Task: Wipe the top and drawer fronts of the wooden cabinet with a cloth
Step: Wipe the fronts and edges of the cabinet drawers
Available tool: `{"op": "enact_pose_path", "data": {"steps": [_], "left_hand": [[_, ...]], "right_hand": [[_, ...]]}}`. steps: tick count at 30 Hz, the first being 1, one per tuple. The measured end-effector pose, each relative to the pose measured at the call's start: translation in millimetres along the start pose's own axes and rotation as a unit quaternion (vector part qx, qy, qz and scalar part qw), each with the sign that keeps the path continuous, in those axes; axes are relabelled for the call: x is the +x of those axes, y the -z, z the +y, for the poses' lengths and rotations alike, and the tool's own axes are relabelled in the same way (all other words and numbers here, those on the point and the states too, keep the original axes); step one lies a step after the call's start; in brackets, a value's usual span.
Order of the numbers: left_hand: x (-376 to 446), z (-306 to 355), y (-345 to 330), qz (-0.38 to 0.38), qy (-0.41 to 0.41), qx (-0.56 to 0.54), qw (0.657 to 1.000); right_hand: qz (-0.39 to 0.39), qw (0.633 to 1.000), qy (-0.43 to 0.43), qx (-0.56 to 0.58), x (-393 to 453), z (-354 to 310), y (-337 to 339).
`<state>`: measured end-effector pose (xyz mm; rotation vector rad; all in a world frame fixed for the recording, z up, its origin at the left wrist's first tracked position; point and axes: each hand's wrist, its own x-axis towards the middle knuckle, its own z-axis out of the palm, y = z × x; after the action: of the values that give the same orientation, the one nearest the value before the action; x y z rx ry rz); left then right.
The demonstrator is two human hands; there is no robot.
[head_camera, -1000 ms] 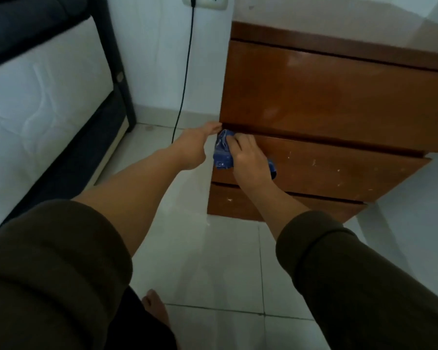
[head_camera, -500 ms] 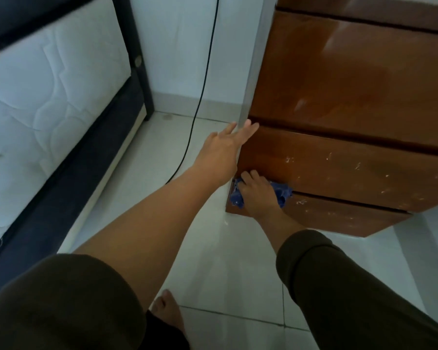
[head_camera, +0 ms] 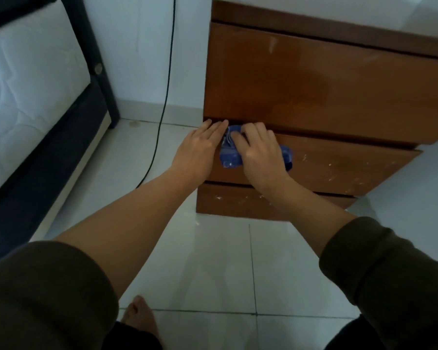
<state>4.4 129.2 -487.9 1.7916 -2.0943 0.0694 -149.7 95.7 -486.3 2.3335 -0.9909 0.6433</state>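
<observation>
right hand (head_camera: 259, 154) grip clenched on blue cloth (head_camera: 229, 157) against drawer front (head_camera: 339, 165); left hand (head_camera: 200, 147) flat, released.

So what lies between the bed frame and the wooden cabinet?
In the head view, a black cable hangs down the white wall onto the tiled floor there.

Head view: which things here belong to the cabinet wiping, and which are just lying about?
In the job:
- wooden cabinet, middle drawer front
- blue cloth, pressed on that front by the right hand
- left hand, fingers straight, at the cabinet's left edge

Just there:
- black cable
- mattress in its dark bed frame
- tiled floor
</observation>
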Motion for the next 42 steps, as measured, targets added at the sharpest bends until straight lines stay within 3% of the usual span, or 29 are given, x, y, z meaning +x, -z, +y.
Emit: {"op": "enact_pose_path", "data": {"steps": [6, 13, 17, 23, 26, 31, 39, 42], "left_hand": [[7, 2, -3, 0.037, 0.002, -0.007, 0.999], [5, -2, -8, 0.041, 0.014, 0.023, 0.999], [5, -2, -7, 0.033, 0.004, 0.033, 0.999], [5, 3, -5, 0.028, 0.002, 0.033, 0.999], [2, 5, -7, 0.020, 0.007, 0.044, 0.999], [5, 28, -15, 0.006, -0.045, 0.054, 0.998], [21, 47, -34, 0.028, -0.069, 0.057, 0.996], [23, 37, -40, 0.061, -0.099, 0.053, 0.992]], "right_hand": [[0.020, 0.999, 0.007, 0.046, -13, 1, -37], [-0.217, 0.973, 0.015, 0.082, -62, -25, -92], [-0.298, 0.951, -0.010, 0.079, -68, -26, -100], [-0.218, 0.970, 0.029, 0.101, -61, -11, -68], [-0.127, 0.986, 0.035, 0.102, -56, 4, -37], [-0.019, 1.000, 0.008, -0.001, -42, 38, 11], [-0.010, 1.000, 0.000, -0.019, -60, 57, -32], [-0.067, 0.998, 0.000, 0.014, -81, 45, -58]]}}
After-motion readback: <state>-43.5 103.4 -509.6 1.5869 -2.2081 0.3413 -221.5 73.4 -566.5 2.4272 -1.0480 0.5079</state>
